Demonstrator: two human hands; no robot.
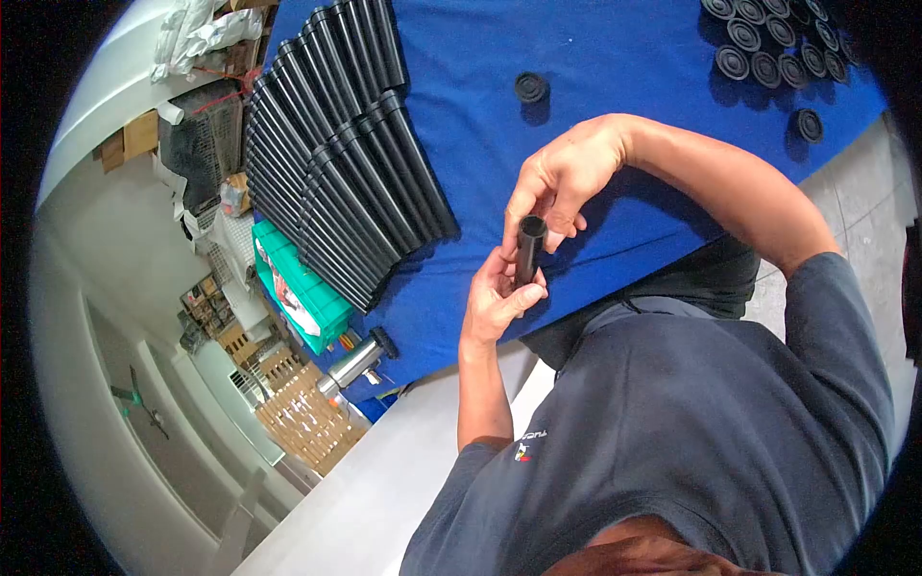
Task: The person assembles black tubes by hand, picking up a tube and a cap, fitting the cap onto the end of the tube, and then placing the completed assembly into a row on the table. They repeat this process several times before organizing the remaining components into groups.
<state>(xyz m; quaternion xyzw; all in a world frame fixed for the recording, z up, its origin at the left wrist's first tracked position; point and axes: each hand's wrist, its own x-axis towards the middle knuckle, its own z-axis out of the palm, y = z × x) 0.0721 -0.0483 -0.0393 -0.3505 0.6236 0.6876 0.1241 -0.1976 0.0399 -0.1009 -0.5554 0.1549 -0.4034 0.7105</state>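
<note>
A short black tube (528, 252) is held upright, its open round end facing the camera. Around its lower part are the closed fingers and thumb of my left hand (497, 300). My right hand (567, 182) curls over from above, its fingers bent against the tube near the open end; some fingertips are hidden. Beyond my right hand, a single round black cap (530, 87) lies on the blue cloth (471, 115).
Long black tubes (351, 182) lie in rows at the left. Several round black discs (765, 69) are grouped at the upper right, with one disc (808, 125) apart. A green crate (331, 305) and a silver cylinder (353, 363) are at the left edge.
</note>
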